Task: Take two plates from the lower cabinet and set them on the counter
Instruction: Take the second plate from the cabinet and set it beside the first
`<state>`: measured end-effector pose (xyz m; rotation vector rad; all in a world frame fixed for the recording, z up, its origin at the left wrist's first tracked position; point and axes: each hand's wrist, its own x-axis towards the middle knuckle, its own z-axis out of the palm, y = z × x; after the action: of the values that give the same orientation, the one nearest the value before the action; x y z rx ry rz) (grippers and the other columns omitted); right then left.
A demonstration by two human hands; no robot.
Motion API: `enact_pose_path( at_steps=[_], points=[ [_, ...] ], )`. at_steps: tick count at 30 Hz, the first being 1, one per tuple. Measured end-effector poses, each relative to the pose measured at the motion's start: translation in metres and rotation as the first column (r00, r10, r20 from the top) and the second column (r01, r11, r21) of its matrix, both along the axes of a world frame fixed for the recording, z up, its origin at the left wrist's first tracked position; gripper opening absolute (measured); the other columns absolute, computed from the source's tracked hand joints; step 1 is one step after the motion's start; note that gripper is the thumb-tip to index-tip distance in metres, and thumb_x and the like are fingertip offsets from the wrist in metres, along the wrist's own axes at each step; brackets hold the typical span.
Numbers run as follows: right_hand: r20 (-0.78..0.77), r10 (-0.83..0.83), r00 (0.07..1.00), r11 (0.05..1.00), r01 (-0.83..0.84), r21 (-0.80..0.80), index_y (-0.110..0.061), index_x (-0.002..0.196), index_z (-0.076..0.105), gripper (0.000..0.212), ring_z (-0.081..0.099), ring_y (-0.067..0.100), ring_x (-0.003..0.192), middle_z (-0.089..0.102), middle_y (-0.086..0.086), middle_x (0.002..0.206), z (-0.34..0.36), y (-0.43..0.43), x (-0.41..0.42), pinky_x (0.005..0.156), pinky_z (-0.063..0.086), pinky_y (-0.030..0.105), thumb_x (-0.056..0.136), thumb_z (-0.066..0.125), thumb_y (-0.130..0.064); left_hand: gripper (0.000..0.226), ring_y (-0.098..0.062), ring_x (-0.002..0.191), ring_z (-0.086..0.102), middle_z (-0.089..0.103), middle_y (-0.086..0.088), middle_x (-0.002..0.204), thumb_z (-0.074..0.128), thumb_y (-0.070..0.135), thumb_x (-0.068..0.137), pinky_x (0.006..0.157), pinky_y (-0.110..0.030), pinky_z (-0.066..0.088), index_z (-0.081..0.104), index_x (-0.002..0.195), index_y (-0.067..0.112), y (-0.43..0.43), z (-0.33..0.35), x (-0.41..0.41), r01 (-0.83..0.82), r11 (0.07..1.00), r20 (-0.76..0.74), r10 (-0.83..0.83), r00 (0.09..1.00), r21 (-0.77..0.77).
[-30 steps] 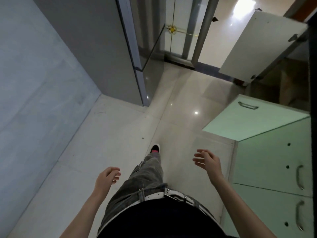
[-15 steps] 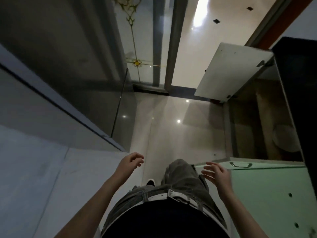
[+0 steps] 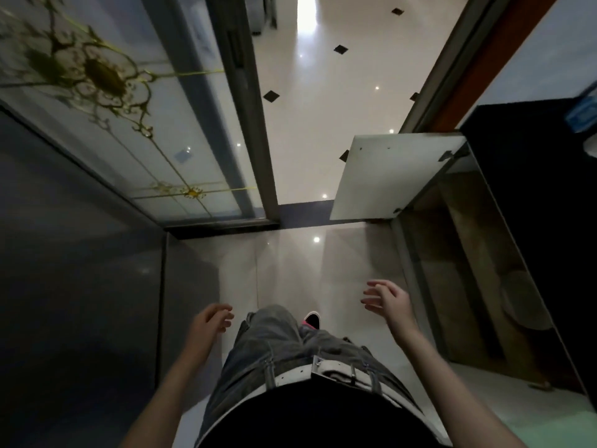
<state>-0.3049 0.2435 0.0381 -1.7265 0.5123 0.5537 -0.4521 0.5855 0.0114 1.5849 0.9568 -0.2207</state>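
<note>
1. Pale round shape inside lower cabinet: dim, blurred, partly behind cabinet frame; prob. plates, count not readable.
2. Blue item on black counter: cut by right edge, smeared, can't ID.
3. Both forearms cut off at bottom edge.
4. One shoe only partly seen past trouser leg; other foot hidden.
5. Glass door ornament motion-blurred.

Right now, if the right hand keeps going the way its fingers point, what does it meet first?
Nothing close, as far as I can tell. The right hand is empty, with fingers pointing left across the bare floor, away from the open lower cabinet and its plates. Depth is unclear.
</note>
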Motion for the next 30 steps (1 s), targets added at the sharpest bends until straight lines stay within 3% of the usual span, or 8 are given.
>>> enact_pose_path(
  at_steps=[4,8,11,14,17,22,26,30],
  points=[
    [0.039,-0.071,0.997,0.997,0.070,0.034,0.002,0.108,0.064,0.026,0.067,0.031,0.081,0.067,0.018,0.093,0.008,0.015,0.061,0.074,0.056,0.037,0.102,0.040,-0.006,0.027,-0.028,0.081,0.063,0.070,-0.007,0.084,0.052,0.001,0.095,0.073,-0.035,0.049,0.069,0.084,0.018,0.033,-0.003,0.083,0.107,0.994,-0.013,-0.106,0.994,0.028],
    [0.031,-0.210,0.977,0.978,0.209,0.013,-0.003,0.102,0.065,0.024,0.068,0.027,0.074,0.068,0.015,0.090,-0.004,0.023,0.098,0.067,0.057,0.031,0.101,0.041,-0.006,0.025,-0.028,0.081,0.063,0.069,-0.011,0.085,0.050,0.003,0.096,0.076,-0.038,0.049,0.068,0.085,0.016,0.044,0.001,0.186,0.247,0.969,-0.015,-0.247,0.969,0.012],
    [0.000,-0.372,0.928,0.928,0.372,0.009,-0.005,0.097,0.067,0.025,0.068,0.028,0.072,0.069,0.016,0.088,-0.012,0.025,0.115,0.068,0.056,0.034,0.101,0.042,-0.005,0.023,-0.026,0.076,0.058,0.066,-0.011,0.082,0.047,0.001,0.097,0.067,-0.029,0.045,0.065,0.086,0.011,0.035,0.008,0.272,0.424,0.906,-0.003,-0.424,0.906,0.009],
    [-0.026,-0.519,0.854,0.855,0.519,-0.010,-0.005,0.099,0.068,0.024,0.070,0.027,0.073,0.070,0.016,0.089,-0.014,0.023,0.118,0.069,0.058,0.033,0.101,0.044,-0.008,0.019,-0.023,0.074,0.057,0.066,-0.013,0.084,0.048,0.001,0.095,0.067,-0.028,0.044,0.066,0.091,0.005,0.013,0.018,0.339,0.574,0.818,0.020,-0.574,0.819,-0.028],
    [-0.019,-0.660,0.751,0.751,0.659,-0.036,-0.012,0.095,0.069,0.024,0.071,0.023,0.073,0.071,0.014,0.089,-0.015,0.023,0.110,0.067,0.060,0.028,0.101,0.045,-0.010,0.019,-0.020,0.074,0.059,0.068,-0.010,0.083,0.051,0.001,0.093,0.069,-0.028,0.046,0.068,0.091,0.006,-0.018,0.019,0.389,0.752,0.657,0.028,-0.752,0.659,-0.061],
    [0.027,-0.849,0.528,0.527,0.849,-0.035,-0.008,0.098,0.067,0.024,0.068,0.026,0.074,0.069,0.013,0.088,-0.010,0.012,0.088,0.074,0.057,0.035,0.102,0.044,-0.007,0.020,-0.016,0.078,0.067,0.076,-0.004,0.083,0.056,0.011,0.092,0.074,-0.029,0.051,0.073,0.087,0.021,-0.081,0.013,0.440,0.931,0.351,0.020,-0.935,0.354,-0.098],
    [0.066,-0.956,0.287,0.290,0.957,0.024,-0.010,0.090,0.067,0.027,0.066,0.027,0.069,0.067,0.015,0.084,-0.006,-0.014,0.073,0.067,0.058,0.028,0.101,0.043,-0.002,0.017,-0.012,0.074,0.065,0.074,0.001,0.082,0.060,0.021,0.086,0.077,-0.030,0.048,0.072,0.082,0.032,-0.149,0.008,0.458,0.991,0.090,0.046,-0.994,0.095,-0.101],
    [0.104,-0.986,0.131,0.137,0.989,0.051,-0.002,0.095,0.067,0.025,0.065,0.026,0.069,0.066,0.016,0.082,-0.025,-0.058,0.063,0.063,0.058,0.022,0.100,0.042,0.001,0.016,-0.018,0.078,0.064,0.072,0.002,0.082,0.060,0.020,0.086,0.081,-0.037,0.049,0.071,0.083,0.031,-0.235,-0.014,0.468,0.992,-0.120,0.067,-0.991,-0.118,-0.035]
  ],
)
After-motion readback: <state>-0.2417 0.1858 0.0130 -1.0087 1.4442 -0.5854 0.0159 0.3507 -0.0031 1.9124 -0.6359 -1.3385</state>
